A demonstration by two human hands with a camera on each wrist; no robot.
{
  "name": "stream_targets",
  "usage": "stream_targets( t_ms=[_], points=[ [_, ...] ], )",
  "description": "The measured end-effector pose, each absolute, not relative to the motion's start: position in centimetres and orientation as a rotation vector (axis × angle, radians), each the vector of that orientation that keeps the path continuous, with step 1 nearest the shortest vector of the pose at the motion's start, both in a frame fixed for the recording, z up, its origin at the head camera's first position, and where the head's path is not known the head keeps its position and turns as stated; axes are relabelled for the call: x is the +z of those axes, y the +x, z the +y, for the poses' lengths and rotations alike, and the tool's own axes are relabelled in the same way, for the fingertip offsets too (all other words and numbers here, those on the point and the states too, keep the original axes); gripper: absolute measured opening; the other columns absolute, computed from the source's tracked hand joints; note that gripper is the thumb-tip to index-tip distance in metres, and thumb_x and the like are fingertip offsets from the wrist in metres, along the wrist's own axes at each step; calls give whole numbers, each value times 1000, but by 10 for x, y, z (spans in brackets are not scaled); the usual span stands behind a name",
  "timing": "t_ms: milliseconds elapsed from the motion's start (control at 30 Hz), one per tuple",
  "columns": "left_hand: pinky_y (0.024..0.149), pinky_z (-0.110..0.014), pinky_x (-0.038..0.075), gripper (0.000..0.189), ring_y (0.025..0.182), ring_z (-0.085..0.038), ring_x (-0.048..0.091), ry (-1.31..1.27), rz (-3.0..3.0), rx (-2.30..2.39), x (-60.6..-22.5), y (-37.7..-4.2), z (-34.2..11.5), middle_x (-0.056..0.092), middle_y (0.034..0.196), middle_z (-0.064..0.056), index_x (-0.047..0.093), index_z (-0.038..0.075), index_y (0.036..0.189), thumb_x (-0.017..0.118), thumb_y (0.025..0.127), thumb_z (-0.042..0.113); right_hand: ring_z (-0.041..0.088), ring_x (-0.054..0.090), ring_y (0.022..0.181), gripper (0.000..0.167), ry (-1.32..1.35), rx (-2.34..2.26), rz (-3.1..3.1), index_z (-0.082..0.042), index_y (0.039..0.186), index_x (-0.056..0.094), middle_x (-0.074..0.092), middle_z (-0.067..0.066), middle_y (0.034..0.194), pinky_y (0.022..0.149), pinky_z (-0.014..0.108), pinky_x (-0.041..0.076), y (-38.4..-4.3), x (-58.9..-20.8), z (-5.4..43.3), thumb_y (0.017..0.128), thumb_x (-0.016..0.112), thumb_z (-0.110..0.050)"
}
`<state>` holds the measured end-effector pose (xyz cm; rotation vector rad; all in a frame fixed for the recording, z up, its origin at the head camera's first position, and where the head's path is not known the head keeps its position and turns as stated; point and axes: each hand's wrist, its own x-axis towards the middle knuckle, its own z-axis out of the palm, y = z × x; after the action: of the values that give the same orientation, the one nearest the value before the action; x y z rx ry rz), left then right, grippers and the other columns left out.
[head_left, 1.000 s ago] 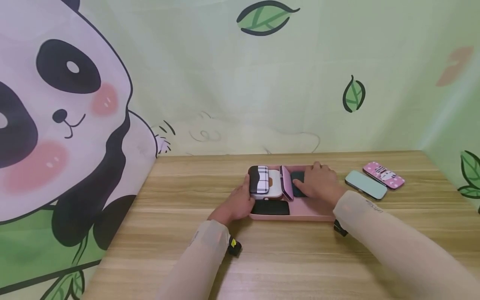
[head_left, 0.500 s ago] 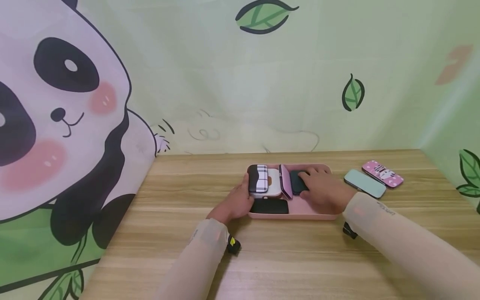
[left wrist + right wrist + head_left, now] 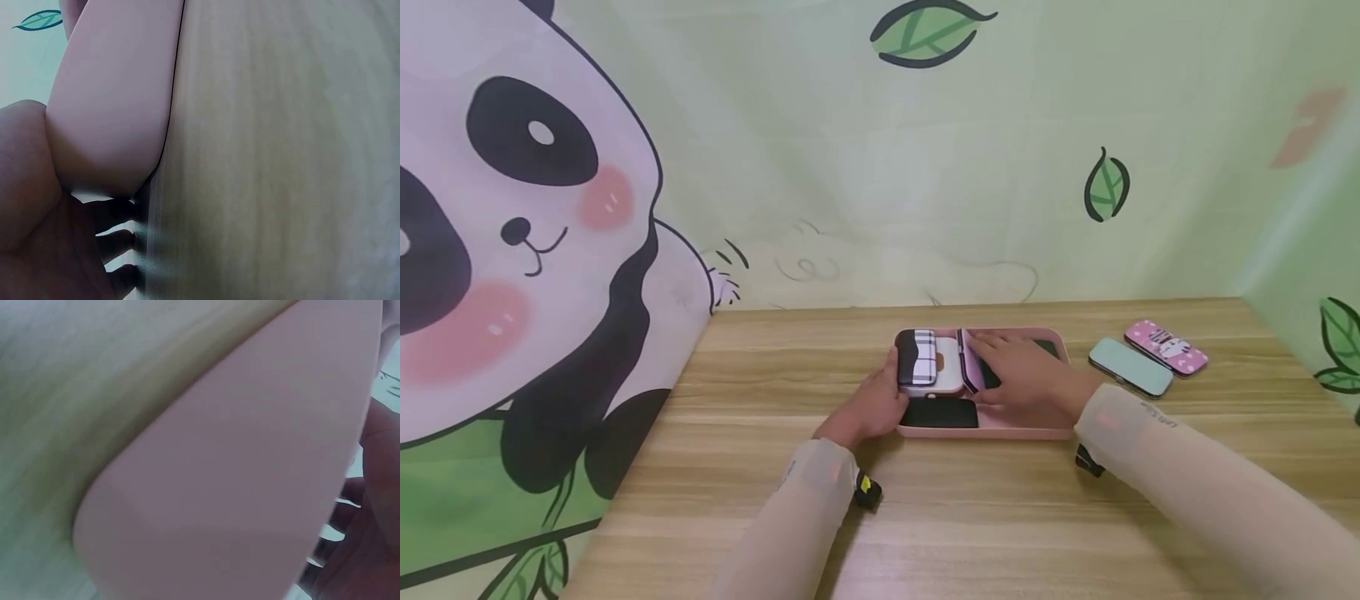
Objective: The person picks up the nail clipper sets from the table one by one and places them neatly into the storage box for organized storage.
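In the head view a pink tray (image 3: pixel 1015 434) holds several flat cases. My left hand (image 3: pixel 868 408) grips its left end, and the left wrist view shows the fingers round the outside of the tray wall (image 3: pixel 112 112). At the left lie a black-and-white plaid case (image 3: pixel 917 358), a white one (image 3: pixel 950 367) and a black one (image 3: pixel 938 412). My right hand (image 3: pixel 1026 373) reaches over a dark green case (image 3: pixel 1047 345), fingers extended, fingertips at a pink case (image 3: pixel 972 367) standing tilted on its edge. The palm hides much of the green case.
A mint case (image 3: pixel 1130 367) and a pink patterned case (image 3: pixel 1167 348) lie on the wooden table (image 3: pixel 985 517) right of the tray. A green fabric backdrop (image 3: pixel 820 150) with a panda print rises behind the table.
My right hand has drawn back from the dark green case, then moved left to the tilted pink case. More green now shows at the tray's right. The left hand keeps its place.
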<state>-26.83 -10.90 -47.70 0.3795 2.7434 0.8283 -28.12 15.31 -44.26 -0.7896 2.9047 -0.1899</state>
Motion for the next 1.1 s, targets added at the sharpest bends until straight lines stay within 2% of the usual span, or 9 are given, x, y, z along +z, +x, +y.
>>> stream_targets(
  t_ms=[133,300,433,533,767,933,1100],
  points=[
    [122,-40,24,75,146,-22,33,379,2742,817,-477,-269,-109,22,166,-11,-5,9,161,41,102,22,32,27,150,91,-792,-193,2910,-11,160,26,30,6,164,120,53,26,-282,-445,149,91,64,-58],
    [122,-40,24,75,146,-22,33,364,2735,831,-477,-268,-110,21,166,-11,-5,10,161,41,103,22,31,36,146,87,-842,-182,2957,-20,160,26,34,9,162,118,52,31,-284,-450,145,91,64,-58],
    [122,-40,23,76,148,-22,30,379,2739,830,-476,-268,-110,20,167,-11,-5,9,161,41,103,22,32,46,137,71,-886,-149,2970,-27,153,43,43,14,154,115,53,35,-285,-449,139,92,65,-54],
    [123,-40,22,75,149,-22,28,384,2734,841,-475,-268,-109,19,167,-11,-5,9,161,41,103,22,28,52,127,62,-875,-120,2977,-22,144,54,52,13,144,112,50,40,-285,-445,136,91,68,-51],
    [123,-41,22,76,150,-22,27,368,2726,835,-474,-267,-108,18,167,-10,-5,10,161,41,103,22,22,61,101,66,-855,-146,2970,-13,136,59,64,9,124,98,43,52,-288,-436,137,83,78,-49],
    [122,-41,24,76,148,-23,31,378,2734,841,-474,-267,-107,22,166,-12,-4,8,161,42,102,21,26,62,107,70,-786,-231,3001,-15,143,53,64,11,128,96,48,51,-286,-429,143,85,75,-48],
    [122,-41,24,76,147,-23,32,381,2736,846,-475,-267,-107,22,166,-13,-4,8,161,42,102,21,28,60,118,75,-657,-395,3033,-20,146,50,61,9,135,95,60,46,-287,-427,148,84,73,-57]
  ],
)
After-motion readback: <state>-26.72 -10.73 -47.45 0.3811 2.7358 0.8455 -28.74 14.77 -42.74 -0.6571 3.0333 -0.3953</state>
